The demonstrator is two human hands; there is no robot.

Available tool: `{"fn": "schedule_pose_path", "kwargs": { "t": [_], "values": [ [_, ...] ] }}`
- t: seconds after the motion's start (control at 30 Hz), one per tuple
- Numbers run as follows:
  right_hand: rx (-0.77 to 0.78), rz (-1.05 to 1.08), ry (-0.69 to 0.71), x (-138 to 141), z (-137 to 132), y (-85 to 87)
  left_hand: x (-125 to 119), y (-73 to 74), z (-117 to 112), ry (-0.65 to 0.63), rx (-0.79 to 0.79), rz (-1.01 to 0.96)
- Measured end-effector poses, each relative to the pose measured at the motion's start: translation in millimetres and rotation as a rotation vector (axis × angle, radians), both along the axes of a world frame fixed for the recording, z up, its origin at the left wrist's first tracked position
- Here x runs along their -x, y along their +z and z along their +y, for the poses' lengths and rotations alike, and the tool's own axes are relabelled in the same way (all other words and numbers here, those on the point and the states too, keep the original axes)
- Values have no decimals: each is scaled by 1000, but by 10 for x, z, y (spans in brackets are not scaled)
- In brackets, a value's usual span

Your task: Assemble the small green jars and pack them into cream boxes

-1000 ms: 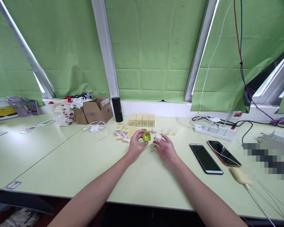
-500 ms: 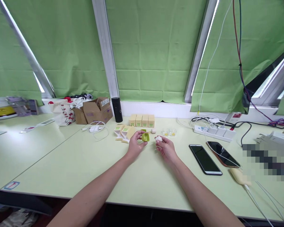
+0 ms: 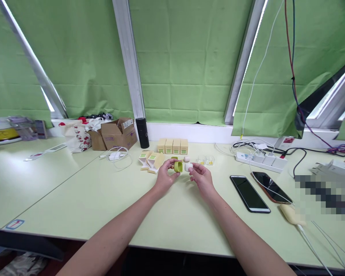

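Above the table, my left hand (image 3: 166, 175) is closed on a small green hollow case (image 3: 178, 166), its open side turned to the right. Close by, my right hand (image 3: 200, 174) pinches a small white piece (image 3: 188, 166) with a rounded, blocky shape; a narrow gap parts it from the case. Just behind them lie a second green piece (image 3: 174, 157) and another small white piece (image 3: 186, 158). Clear plastic packs with yellow bits (image 3: 206, 160) sit behind my right hand. Left of my left hand are opened small cartons (image 3: 151, 161).
Several closed small cartons (image 3: 172, 146) stand in a row at the back. A black bottle (image 3: 142, 133) and a cardboard box (image 3: 119, 134) are back left. On the right lie two phones (image 3: 249, 193), a power strip (image 3: 261, 161) and cables.
The white piece in my right hand has turned and moved left, nearer the green case. The case has shifted slightly right and its opening now faces more toward the white piece.
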State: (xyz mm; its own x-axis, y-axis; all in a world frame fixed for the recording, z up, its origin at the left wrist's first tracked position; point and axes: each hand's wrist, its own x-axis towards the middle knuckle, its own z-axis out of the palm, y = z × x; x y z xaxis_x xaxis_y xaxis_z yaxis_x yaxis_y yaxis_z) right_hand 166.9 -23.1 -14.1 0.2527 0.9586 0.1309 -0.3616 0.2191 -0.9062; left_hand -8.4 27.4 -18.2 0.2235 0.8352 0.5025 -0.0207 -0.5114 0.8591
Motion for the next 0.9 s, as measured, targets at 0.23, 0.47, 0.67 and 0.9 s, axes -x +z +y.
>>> {"fn": "schedule_pose_path", "kwargs": {
  "t": [0.23, 0.47, 0.67, 0.9],
  "values": [
    [-42, -96, -7, 19, 9, -2, -13, 60, -95, 56, -117, 106],
    [-50, -111, 9, 19, 1, 7, -10, 74, -127, 39, -129, 157],
    [-35, -99, 19, 11, -2, 10, -5, 69, -135, 47, -149, 177],
    [-28, -103, 22, 1, -11, 12, -17, 94, -160, 58, -167, 185]
  ]
}}
